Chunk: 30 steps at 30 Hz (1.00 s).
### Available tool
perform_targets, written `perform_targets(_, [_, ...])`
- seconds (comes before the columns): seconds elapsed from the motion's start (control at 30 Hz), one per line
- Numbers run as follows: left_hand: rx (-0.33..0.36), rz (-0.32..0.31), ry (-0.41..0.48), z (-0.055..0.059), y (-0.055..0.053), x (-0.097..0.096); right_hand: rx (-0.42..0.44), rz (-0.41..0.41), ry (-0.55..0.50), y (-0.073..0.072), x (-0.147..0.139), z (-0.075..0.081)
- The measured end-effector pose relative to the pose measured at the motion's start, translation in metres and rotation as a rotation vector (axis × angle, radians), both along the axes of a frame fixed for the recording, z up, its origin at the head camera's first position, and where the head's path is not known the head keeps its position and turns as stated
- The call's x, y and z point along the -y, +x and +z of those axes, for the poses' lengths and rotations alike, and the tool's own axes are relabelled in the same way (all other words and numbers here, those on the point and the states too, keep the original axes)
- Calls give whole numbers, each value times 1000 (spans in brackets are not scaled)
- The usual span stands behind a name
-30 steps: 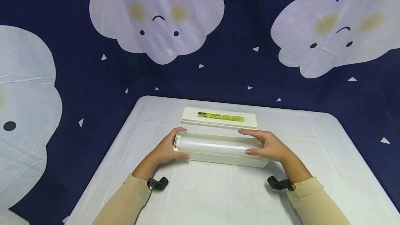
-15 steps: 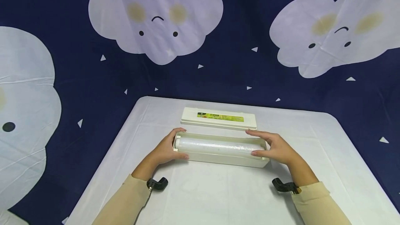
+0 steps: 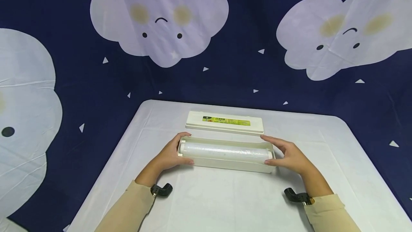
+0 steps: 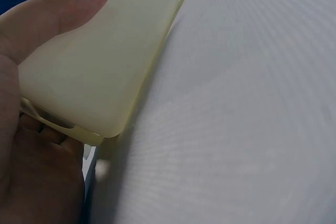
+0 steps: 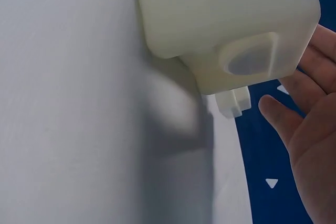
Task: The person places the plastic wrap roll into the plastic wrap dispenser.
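My right hand has slid frame-right, spread and empty — baring more cling-film roll; my left hand grips its lidless box.

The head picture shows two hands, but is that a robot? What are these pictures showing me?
No, those are human! The wide picture comes from a camera on the person's head. The two close-ups come from small wrist cameras, so things look big and tilted. The left hand grips one end of a long open box with a shiny roll inside. The right hand is around the other end, fingers loose; I can't tell if it's touching. Behind the box, a flat piece like a lid, with a yellow-green label, lies on the white table.
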<state>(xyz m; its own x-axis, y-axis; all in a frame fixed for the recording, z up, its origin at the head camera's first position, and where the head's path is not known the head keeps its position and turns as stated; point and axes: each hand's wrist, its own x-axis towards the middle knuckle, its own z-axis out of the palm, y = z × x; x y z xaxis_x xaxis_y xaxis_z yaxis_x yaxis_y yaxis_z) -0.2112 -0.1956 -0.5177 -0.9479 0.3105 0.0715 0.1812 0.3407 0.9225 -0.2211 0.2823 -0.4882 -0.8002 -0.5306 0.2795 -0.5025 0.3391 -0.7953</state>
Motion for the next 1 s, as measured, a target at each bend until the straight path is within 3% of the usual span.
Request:
perform_targets(0.47, [3, -4, 10, 1, 1, 0, 61, 35, -102, 6, -6, -15])
perform_targets(0.63, [5, 1, 15, -1, 0, 0, 93, 13, -127, 8, -8, -20])
perform_targets(0.73, [22, 2, 11, 9, 5, -3, 123, -1, -146, 8, -8, -24])
perform_targets(0.87, [36, 8, 7, 13, 6, -4, 138, -9, -134, 6, -6, -29])
perform_targets(1.0, [25, 8, 17, 0, 1, -1, 145, -30, -115, 6, -3, -32])
